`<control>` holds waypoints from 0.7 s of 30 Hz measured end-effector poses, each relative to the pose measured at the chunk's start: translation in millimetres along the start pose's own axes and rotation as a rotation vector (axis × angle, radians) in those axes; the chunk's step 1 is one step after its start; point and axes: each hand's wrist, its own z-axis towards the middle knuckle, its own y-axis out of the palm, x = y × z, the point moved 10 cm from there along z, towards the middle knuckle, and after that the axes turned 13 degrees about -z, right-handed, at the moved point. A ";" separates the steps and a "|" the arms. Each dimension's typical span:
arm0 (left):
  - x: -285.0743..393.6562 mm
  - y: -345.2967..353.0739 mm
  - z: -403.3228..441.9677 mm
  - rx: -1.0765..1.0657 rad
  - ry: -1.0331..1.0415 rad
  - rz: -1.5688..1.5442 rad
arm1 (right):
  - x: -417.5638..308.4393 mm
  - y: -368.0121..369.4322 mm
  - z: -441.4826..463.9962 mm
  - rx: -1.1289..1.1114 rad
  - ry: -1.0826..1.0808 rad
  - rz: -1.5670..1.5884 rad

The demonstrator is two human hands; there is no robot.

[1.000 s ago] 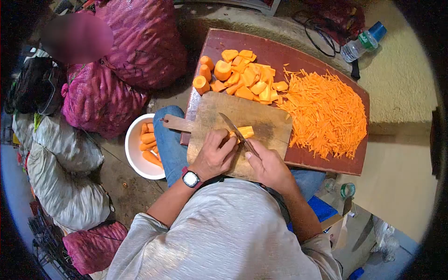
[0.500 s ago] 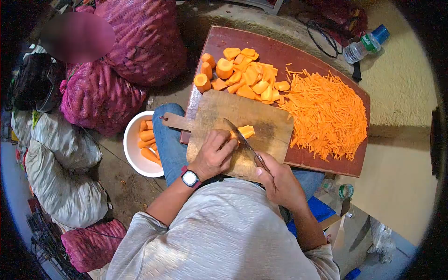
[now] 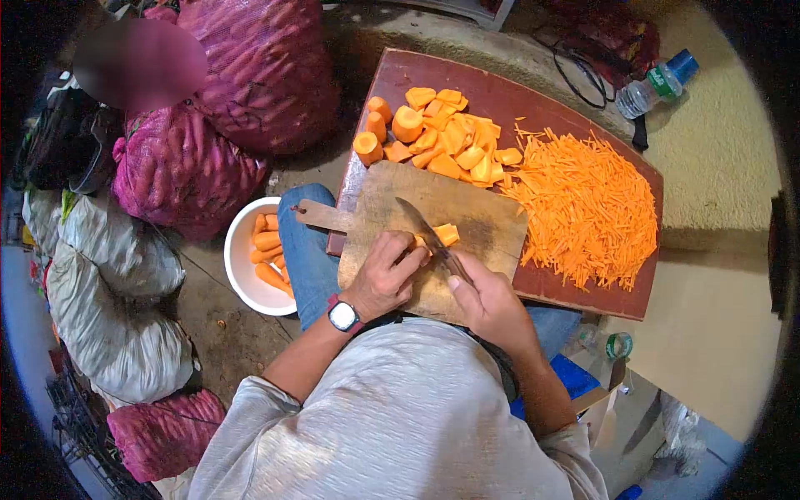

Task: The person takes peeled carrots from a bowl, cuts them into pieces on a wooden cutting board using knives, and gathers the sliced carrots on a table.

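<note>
On the wooden cutting board (image 3: 375, 196), my left hand (image 3: 390, 268) presses down with curled fingers on a piece of carrot, mostly hidden under the fingertips. My right hand (image 3: 492, 302) is closed round the handle of a knife (image 3: 423, 227), whose blade lies across the carrot right beside my left fingertips. Cut carrot strips (image 3: 447, 234) sit together on the far side of the blade. Beyond the board are carrot slices and chunks (image 3: 457, 137), and to the right lies a large heap of shredded carrot (image 3: 587, 208).
The board rests on a red-brown tabletop (image 3: 492, 79) over my lap. At my left stands a white bowl (image 3: 236, 275) with carrots. Pink mesh sacks (image 3: 258, 75) and white sacks (image 3: 117, 325) line the left side. A plastic bottle (image 3: 637, 98) lies on the ledge at upper right.
My right hand and the knife have moved slightly left and away from me, toward my left fingers. My left hand keeps its hold on the carrot. The whole view has shifted slightly.
</note>
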 end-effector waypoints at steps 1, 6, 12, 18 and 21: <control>-0.1 -0.4 -1.3 0.000 -0.003 0.002 | -0.3 -3.9 -6.1 0.000 0.050 0.018; -2.5 1.0 -2.5 0.018 0.016 -0.014 | -7.5 -11.1 -22.0 -0.045 0.064 -0.075; -0.4 -1.2 -1.7 -0.014 -0.001 -0.009 | -7.5 -7.8 -19.4 -0.048 0.049 -0.092; 0.9 -1.7 0.4 0.033 0.047 0.002 | 19.0 19.2 13.0 -0.021 0.014 -0.055; 3.1 -4.0 1.4 0.068 0.050 -0.001 | 14.7 20.3 19.0 0.016 -0.071 -0.044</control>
